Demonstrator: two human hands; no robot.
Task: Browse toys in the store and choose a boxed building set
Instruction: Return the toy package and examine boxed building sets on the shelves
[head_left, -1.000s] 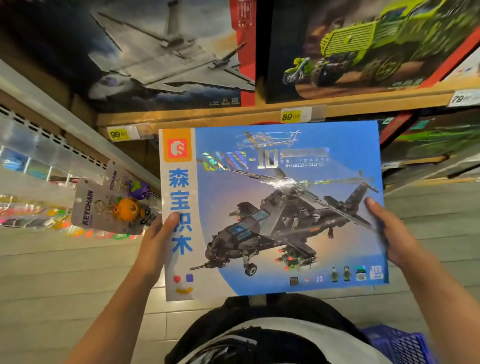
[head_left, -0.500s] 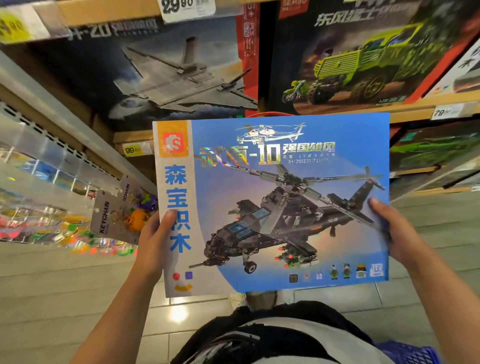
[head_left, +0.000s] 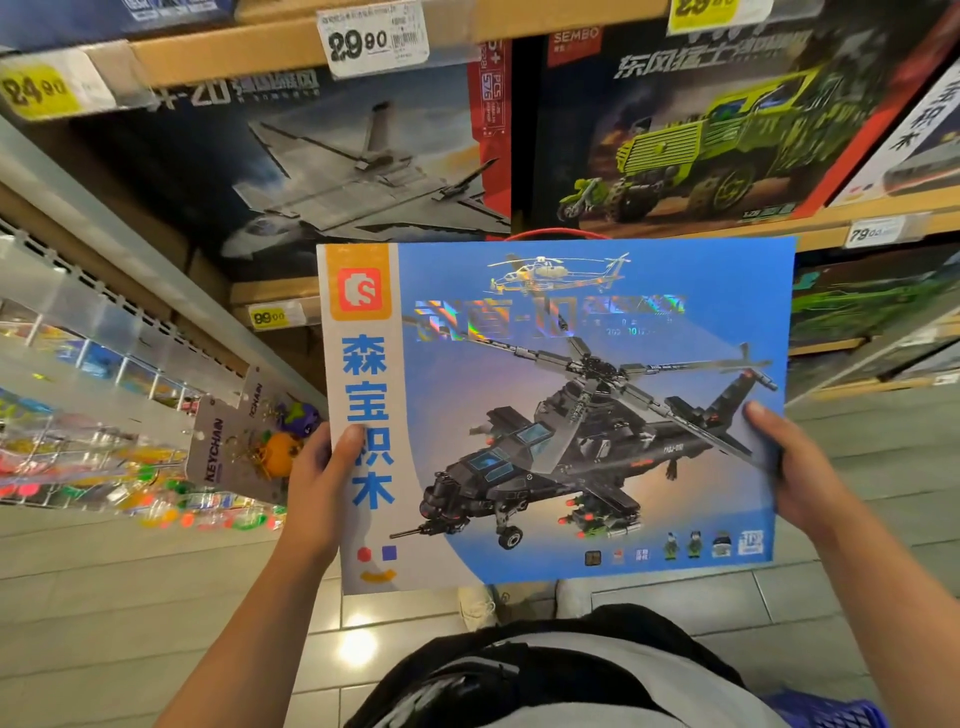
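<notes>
A large blue boxed building set (head_left: 561, 415) with a black helicopter on its front fills the middle of the view, face toward me. My left hand (head_left: 317, 488) grips its left edge, thumb on the white strip with blue characters. My right hand (head_left: 795, 473) grips its right edge, thumb on the front near the helicopter's tail. The box is upright in front of the shelves, above the tiled floor.
On the wooden shelf (head_left: 779, 228) behind stand a grey jet set box (head_left: 332, 166) and a green truck set box (head_left: 691, 140), with price tags (head_left: 371, 39) above. Keychain cards (head_left: 234, 441) hang at left. A blue basket (head_left: 826, 709) sits at the bottom right.
The view has tilted upward, showing the upper shelf edge and its price tags. The box has stayed in both hands, and now looks slightly higher and closer.
</notes>
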